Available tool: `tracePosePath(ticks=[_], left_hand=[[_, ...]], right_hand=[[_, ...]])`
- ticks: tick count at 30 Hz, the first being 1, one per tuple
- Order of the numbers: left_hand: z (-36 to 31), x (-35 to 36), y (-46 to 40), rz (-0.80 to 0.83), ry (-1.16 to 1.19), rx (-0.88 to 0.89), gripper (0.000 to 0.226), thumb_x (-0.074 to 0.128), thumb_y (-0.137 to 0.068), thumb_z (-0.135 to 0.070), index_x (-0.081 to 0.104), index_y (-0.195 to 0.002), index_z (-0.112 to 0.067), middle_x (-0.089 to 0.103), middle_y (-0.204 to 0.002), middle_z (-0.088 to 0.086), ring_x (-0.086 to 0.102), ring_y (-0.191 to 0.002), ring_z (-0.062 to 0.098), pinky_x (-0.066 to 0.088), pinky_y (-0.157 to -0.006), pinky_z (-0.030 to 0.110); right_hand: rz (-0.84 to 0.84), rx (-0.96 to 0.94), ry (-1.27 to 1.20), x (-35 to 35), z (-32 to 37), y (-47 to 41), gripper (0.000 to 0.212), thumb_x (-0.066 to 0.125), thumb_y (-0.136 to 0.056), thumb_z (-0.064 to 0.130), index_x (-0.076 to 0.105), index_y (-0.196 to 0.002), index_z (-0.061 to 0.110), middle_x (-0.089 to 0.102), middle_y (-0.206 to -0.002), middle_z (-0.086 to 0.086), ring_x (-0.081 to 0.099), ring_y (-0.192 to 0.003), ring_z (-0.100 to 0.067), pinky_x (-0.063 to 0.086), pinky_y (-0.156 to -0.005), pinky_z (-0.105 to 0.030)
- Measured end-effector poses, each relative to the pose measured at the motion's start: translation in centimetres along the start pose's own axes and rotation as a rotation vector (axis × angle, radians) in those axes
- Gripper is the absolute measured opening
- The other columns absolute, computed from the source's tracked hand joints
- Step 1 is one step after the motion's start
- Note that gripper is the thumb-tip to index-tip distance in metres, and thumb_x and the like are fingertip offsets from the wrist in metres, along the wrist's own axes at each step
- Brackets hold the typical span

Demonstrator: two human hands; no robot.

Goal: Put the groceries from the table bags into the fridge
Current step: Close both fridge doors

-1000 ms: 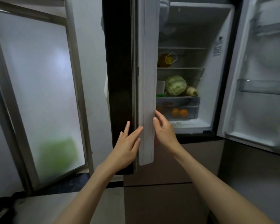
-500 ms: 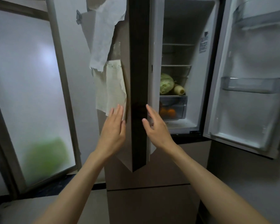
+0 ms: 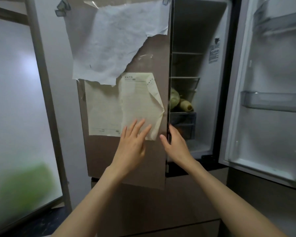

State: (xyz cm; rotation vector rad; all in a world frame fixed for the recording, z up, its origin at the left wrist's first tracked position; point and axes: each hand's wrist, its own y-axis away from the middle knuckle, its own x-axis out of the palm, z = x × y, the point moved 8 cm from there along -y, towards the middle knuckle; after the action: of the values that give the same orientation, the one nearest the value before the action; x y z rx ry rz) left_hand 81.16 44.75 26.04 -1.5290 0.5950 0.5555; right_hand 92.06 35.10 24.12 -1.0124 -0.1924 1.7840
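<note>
Left fridge door [image 3: 125, 161] swung much further toward shut than half a second ago — brown outer face now turned nearly square to the camera instead of edge-on. Left hand [image 3: 132, 142] flat against that face, fingers spread and straight, tips overlapping the lower corner of a yellowed paper [image 3: 125, 106]; nothing gripped. Earlier, same hand on the door's outer side but with far less of the panel showing. Right hand [image 3: 175, 145] at the door's free edge, open, thumb toward the front face and fingers reaching behind the edge; whether they press the inner side cannot be told. A torn white sheet [image 3: 113, 41] hanging above the yellowed one, now seen whole.

Fridge interior [image 3: 200, 40] reduced to a narrower strip than before — cabbage [image 3: 174, 100] half hidden by the door edge, a pale vegetable [image 3: 185, 105] just beside it on the same shelf, above the clear drawer [image 3: 183, 120]. Right fridge door [image 3: 272, 108] wide open as before, shelves bare. Frosted glass panel [image 3: 15, 100] at far left, unchanged.
</note>
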Motion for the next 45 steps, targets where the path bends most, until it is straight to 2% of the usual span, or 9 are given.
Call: tracePosePath(ticks=[3, 7, 12, 16, 21, 27, 35, 40, 45], left_hand=[[1.9, 2.1, -1.5, 0.087, -0.109, -0.055, 0.064, 0.044, -0.095, -0.012, 0.013, -0.149, -0.027, -0.009, -0.156, 0.000, -0.018, -0.141, 0.024, -0.007, -0.114, 0.048], [4.2, 4.9, -2.7, 0.239, -0.185, -0.123, 0.068, 0.039, -0.097, -0.022, -0.006, -0.147, -0.034, -0.034, -0.145, -0.003, -0.033, -0.134, 0.029, -0.008, -0.112, 0.056], [5.1, 6.0, -2.7, 0.146, -0.220, -0.070, 0.082, 0.054, -0.089, -0.017, -0.002, -0.147, -0.033, -0.016, -0.153, 0.003, -0.016, -0.139, 0.037, 0.010, -0.109, 0.058], [5.5, 6.1, -2.7, 0.220, -0.256, -0.091, 0.076, 0.037, -0.099, -0.020, -0.026, -0.137, -0.037, -0.045, -0.137, -0.004, -0.036, -0.131, 0.031, -0.007, -0.112, 0.050], [5.4, 6.4, -2.7, 0.147, -0.252, -0.067, 0.088, 0.053, -0.089, -0.010, -0.013, -0.141, -0.038, -0.022, -0.150, 0.002, -0.022, -0.136, 0.036, 0.000, -0.107, 0.053], [5.6, 7.0, -3.2, 0.253, -0.284, -0.151, 0.083, 0.037, -0.094, -0.009, -0.031, -0.133, -0.034, -0.047, -0.136, -0.005, -0.040, -0.129, 0.030, -0.004, -0.113, 0.053], [5.4, 7.4, -3.7, 0.301, -0.342, -0.202, 0.088, 0.038, -0.090, -0.005, -0.032, -0.134, -0.035, -0.049, -0.135, -0.004, -0.040, -0.130, 0.030, -0.007, -0.113, 0.052], [4.9, 8.1, -4.8, 0.313, -0.332, -0.258, 0.087, 0.041, -0.091, -0.009, -0.029, -0.137, -0.030, -0.047, -0.136, 0.000, -0.042, -0.124, 0.031, -0.002, -0.114, 0.053], [4.7, 8.1, -4.8, 0.301, -0.308, -0.243, 0.084, 0.040, -0.091, -0.009, -0.022, -0.143, -0.028, -0.045, -0.138, 0.001, -0.039, -0.128, 0.034, 0.001, -0.115, 0.054]], right_hand=[[-0.013, 0.012, 0.085, 0.4, -1.1, -2.1, 0.060, 0.048, -0.095, 0.026, 0.022, -0.147, 0.012, 0.029, -0.152, -0.006, 0.029, -0.138, -0.021, 0.029, -0.112, -0.039], [-0.053, -0.047, 0.261, 0.4, -1.9, -3.5, 0.068, 0.047, -0.095, 0.014, 0.006, -0.149, 0.010, 0.003, -0.158, -0.006, 0.007, -0.145, -0.020, 0.011, -0.115, -0.028], [-0.198, -0.359, 0.575, 0.9, -0.6, -3.4, 0.086, 0.065, -0.076, -0.001, 0.015, -0.146, 0.001, 0.014, -0.155, -0.014, 0.013, -0.143, -0.026, 0.017, -0.114, -0.043], [-0.189, -0.462, 0.699, 1.5, -0.5, -3.9, 0.079, 0.066, -0.078, 0.010, 0.023, -0.143, 0.000, 0.019, -0.153, -0.016, 0.015, -0.141, -0.025, 0.018, -0.113, -0.045], [-0.179, -0.476, 0.706, 1.8, -1.0, -4.4, 0.079, 0.065, -0.080, 0.014, 0.020, -0.144, -0.001, 0.015, -0.153, -0.017, 0.013, -0.141, -0.025, 0.019, -0.112, -0.044], [-0.149, -0.462, 0.737, 1.8, -1.3, -5.4, 0.083, 0.069, -0.078, 0.015, 0.020, -0.143, 0.000, 0.016, -0.152, -0.015, 0.018, -0.140, -0.026, 0.023, -0.110, -0.044], [-0.080, -0.400, 0.736, 2.0, -1.9, -6.3, 0.087, 0.073, -0.070, 0.007, 0.025, -0.143, 0.000, 0.022, -0.152, -0.017, 0.016, -0.139, -0.026, 0.020, -0.110, -0.042], [0.035, -0.392, 0.723, 2.0, -2.0, -7.7, 0.081, 0.052, -0.088, 0.006, -0.003, -0.147, 0.009, -0.018, -0.150, -0.003, -0.017, -0.138, -0.017, -0.003, -0.113, -0.032], [0.092, -0.374, 0.677, 1.5, -1.5, -7.2, 0.073, 0.044, -0.095, 0.013, -0.006, -0.148, 0.011, -0.021, -0.153, -0.003, -0.022, -0.138, -0.013, -0.003, -0.116, -0.033]])
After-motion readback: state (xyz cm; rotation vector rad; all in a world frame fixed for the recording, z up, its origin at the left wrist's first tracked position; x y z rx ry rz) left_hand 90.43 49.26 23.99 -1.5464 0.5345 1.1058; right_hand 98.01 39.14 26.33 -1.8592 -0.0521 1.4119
